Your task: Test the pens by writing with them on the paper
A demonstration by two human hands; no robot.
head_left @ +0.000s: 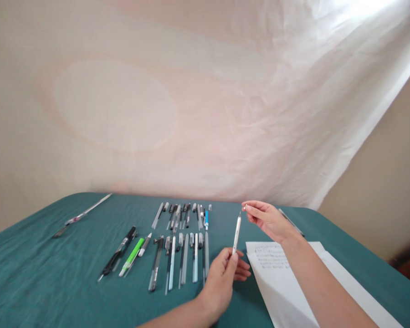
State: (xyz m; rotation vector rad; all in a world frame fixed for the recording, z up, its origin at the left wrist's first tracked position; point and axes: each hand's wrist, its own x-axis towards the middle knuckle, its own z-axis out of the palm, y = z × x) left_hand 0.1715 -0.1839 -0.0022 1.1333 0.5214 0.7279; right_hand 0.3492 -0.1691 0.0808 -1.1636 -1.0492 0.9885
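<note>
My left hand (224, 274) is closed round the lower end of a white pen (237, 233), which stands nearly upright above the table. My right hand (267, 219) hovers just right of the pen's tip, with thumb and forefinger pinched on a tiny pale piece that I cannot make out. Under my right forearm lies a white sheet of paper (269, 269) with lines of handwriting at its top.
Several pens lie in two rows (182, 241) on the teal tablecloth (54, 282), with a green highlighter (132, 256) and a black pen (118, 253) further left. A long thin pen (82, 215) rests at the far left. A white sheet hangs behind the table.
</note>
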